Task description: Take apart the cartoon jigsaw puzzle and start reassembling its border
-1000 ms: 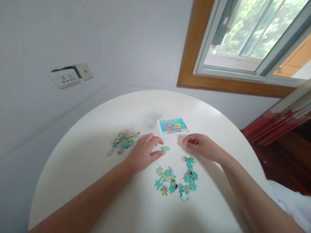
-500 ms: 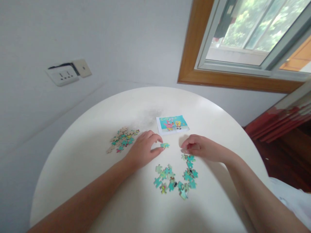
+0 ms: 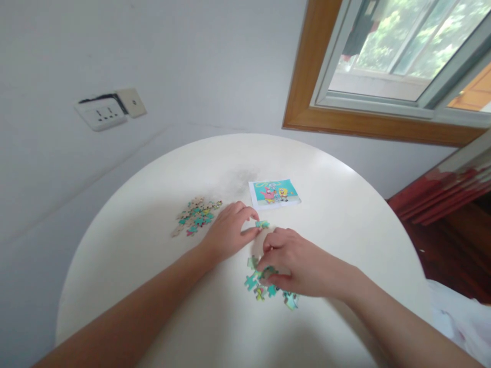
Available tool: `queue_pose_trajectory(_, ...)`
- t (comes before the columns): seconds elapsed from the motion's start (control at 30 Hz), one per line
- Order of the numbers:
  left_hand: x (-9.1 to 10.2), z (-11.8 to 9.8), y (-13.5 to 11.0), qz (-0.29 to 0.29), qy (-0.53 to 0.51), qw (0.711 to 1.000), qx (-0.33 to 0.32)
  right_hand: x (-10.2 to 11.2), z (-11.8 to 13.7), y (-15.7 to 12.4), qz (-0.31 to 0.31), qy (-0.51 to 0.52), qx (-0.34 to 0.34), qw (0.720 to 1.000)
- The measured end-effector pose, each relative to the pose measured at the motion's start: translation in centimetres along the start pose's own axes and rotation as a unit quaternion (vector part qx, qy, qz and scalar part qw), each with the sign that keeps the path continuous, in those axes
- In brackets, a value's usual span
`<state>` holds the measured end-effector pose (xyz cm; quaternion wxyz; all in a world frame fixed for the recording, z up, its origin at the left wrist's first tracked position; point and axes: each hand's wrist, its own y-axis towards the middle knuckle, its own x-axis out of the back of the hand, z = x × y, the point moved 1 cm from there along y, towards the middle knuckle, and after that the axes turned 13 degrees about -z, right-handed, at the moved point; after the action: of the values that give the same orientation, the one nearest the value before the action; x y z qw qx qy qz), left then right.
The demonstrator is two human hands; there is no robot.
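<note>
My left hand rests on the table with thumb and forefinger at the left end of a small strip of joined puzzle pieces, gripping it. Over the cluster of loose teal and pale-green puzzle pieces reaches my right hand, its thumb and forefinger bent and apart. That hand covers much of the cluster; whether its fingertips touch a piece I cannot tell. Beyond both hands lies a picture card showing a pink starfish and a yellow sponge figure.
A heap of puzzle pieces, some face down, lies left of my left hand. The round white table stands against a wall with a socket. A wood-framed window and a red curtain are at the right.
My right hand has moved left and nearer to me, from the right arm of the cluster to above its left part. My left hand keeps its place by the strip.
</note>
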<state>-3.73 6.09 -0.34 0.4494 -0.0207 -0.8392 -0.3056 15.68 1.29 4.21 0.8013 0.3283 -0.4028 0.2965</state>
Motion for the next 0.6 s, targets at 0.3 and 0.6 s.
queue_pose_trajectory(0.3, 0.05, 0.13, -0.08, -0.003, -0.009, 1.0, -0.011, -0.43, 0.61, 0.16, 0.035, -0.042, -0.048, 0.997)
queue_pose_trajectory(0.6, -0.04, 0.2, -0.1, -0.001, -0.012, 1.0, -0.012, -0.47, 0.62, 0.15, 0.019, 0.012, -0.064, 0.998)
